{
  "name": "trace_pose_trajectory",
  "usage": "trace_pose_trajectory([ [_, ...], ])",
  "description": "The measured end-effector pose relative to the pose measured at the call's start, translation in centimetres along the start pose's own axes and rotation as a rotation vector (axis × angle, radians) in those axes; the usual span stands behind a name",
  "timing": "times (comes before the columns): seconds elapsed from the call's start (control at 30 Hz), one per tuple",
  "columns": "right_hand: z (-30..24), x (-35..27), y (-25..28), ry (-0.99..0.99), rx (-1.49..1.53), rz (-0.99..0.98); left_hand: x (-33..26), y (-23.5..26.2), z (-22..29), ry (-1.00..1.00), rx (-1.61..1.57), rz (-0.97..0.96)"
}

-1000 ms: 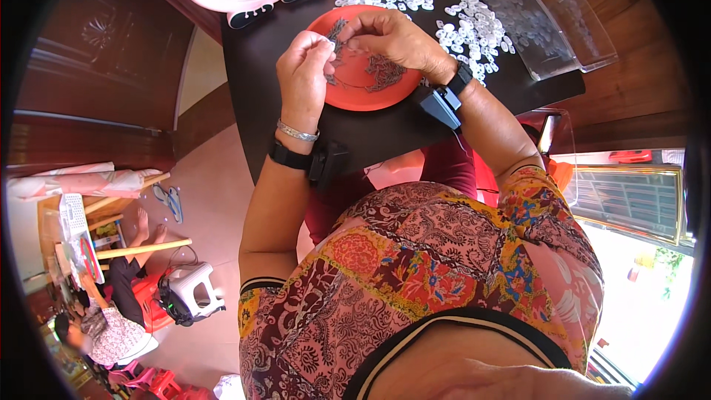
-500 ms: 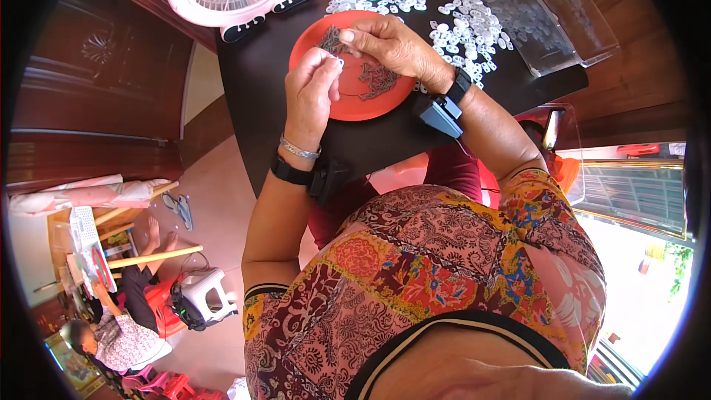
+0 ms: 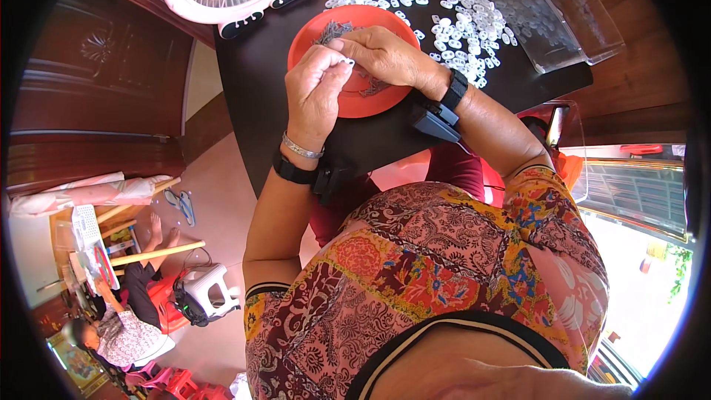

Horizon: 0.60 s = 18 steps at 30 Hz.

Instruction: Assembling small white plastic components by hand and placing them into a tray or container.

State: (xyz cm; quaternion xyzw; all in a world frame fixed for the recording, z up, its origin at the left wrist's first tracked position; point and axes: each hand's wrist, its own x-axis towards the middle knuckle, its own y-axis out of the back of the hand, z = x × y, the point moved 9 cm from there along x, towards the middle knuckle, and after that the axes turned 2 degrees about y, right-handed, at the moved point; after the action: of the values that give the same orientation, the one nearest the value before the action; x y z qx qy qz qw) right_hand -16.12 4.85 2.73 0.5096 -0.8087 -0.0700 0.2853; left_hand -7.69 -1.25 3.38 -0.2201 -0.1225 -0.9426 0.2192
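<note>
My left hand [image 3: 312,90] pinches a small white plastic piece [image 3: 348,63] between thumb and fingertips. A dark spot, perhaps a hole, shows on it. My right hand [image 3: 381,57] is closed in a pinch right against the left fingertips; whatever it grips is hidden. Both hands hover above a round red-orange plate [image 3: 374,107]. On the plate lie small thin grey pieces, like pins or screws, in a heap [image 3: 333,31] at its far left, with more partly covered by my right hand.
Many small white oval plastic pieces [image 3: 466,33] are spread on the dark table [image 3: 255,96], beside a clear bin [image 3: 544,44] at the right. A pink fan [image 3: 235,0] stands at the far left. Another person [image 3: 129,337] sits low at the left, near a white stool [image 3: 211,295].
My right hand has come left and down, so its fingertips now meet my left hand's. The left hand has shifted slightly right, with the white piece still pinched.
</note>
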Motion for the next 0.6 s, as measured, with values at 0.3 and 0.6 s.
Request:
trace_pose_trajectory([
  [0.3, -0.2, -0.4, 0.0, -0.128, -0.058, -0.103, -0.1, 0.9, -2.4, 0.257, -0.141, 0.085],
  [0.6, 0.6, -0.7, -0.3, -0.255, -0.006, -0.211, 0.1, 0.1, -0.2, 0.049, -0.039, -0.007],
])
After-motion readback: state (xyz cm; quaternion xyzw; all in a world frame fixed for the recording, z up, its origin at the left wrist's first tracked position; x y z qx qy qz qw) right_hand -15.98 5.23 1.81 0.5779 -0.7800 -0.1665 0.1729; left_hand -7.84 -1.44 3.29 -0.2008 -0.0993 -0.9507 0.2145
